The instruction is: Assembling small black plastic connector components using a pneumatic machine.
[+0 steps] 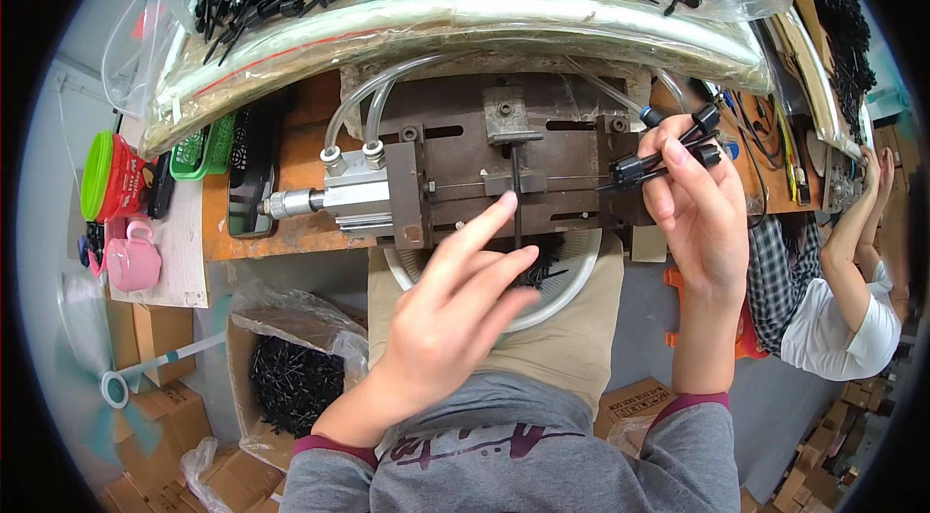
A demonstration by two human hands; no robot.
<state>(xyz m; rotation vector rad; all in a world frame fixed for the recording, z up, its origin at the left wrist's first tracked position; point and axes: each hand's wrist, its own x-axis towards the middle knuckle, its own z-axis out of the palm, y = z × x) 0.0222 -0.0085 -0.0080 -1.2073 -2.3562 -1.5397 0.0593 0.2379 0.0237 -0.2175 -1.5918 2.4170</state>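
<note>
My left hand (441, 314) reaches over the front of a dark metal fixture (455, 111), fingers stretched and apart. Its index fingertip is at a thin black rod (517, 169) that stands front to back in the fixture's middle; I cannot tell whether it presses on it. My right hand (702, 208) is raised at the fixture's right end, closed around several black plastic parts (639, 169) with thick ribbed heads. On the fixture's left side sits a silver air cylinder (356, 195) with clear hoses. Below, a white basket (572, 295) on my lap holds black pieces, partly hidden by my left hand.
A plastic-lined tray (455, 19) heaped with black stemmed parts spans the back. At left stand a pink mug (134, 256), a red tub (121, 179) and a green basket (194, 153). An open box of black pieces (295, 382) is on the floor. Another person (838, 319) works at right.
</note>
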